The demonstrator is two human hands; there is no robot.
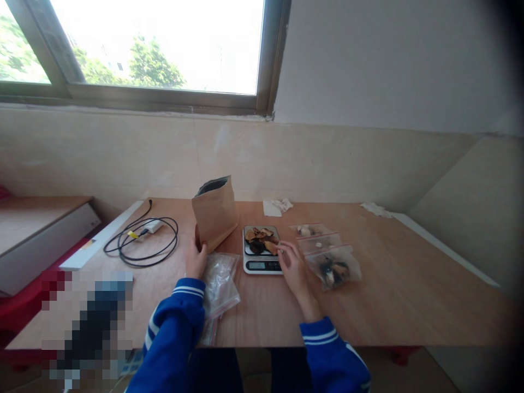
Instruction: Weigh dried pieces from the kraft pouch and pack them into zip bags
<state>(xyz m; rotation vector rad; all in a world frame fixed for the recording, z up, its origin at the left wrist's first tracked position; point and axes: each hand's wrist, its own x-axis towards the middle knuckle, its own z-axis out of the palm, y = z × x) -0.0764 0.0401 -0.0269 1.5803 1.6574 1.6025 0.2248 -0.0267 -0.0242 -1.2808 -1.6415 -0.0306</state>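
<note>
A white kitchen scale (pixel 248 267) stands mid-table with a pile of brown, dark-edged dried slices (pixel 257 239) on its plate. My right hand (pixel 293 267) is at the pile's right edge, thumb and fingers pinched together on a dried slice. To the left, a brown kraft paper pouch (pixel 216 213) stands upright, its top open. My left hand (pixel 197 259) grips its lower left edge, with some fingers hidden behind it. Clear zip bags (pixel 221 284) lie flat beside my left wrist. Right of the scale, zip bags holding dark and pale dried pieces (pixel 333 272) lie overlapping.
A coiled black cable (pixel 141 262) with a white adapter (pixel 152 226) lies on the left of the table. Crumpled white tissue (pixel 280 206) rests by the back wall, another tissue (pixel 375 209) farther right. A blurred dark object (pixel 92 322) is at the front left.
</note>
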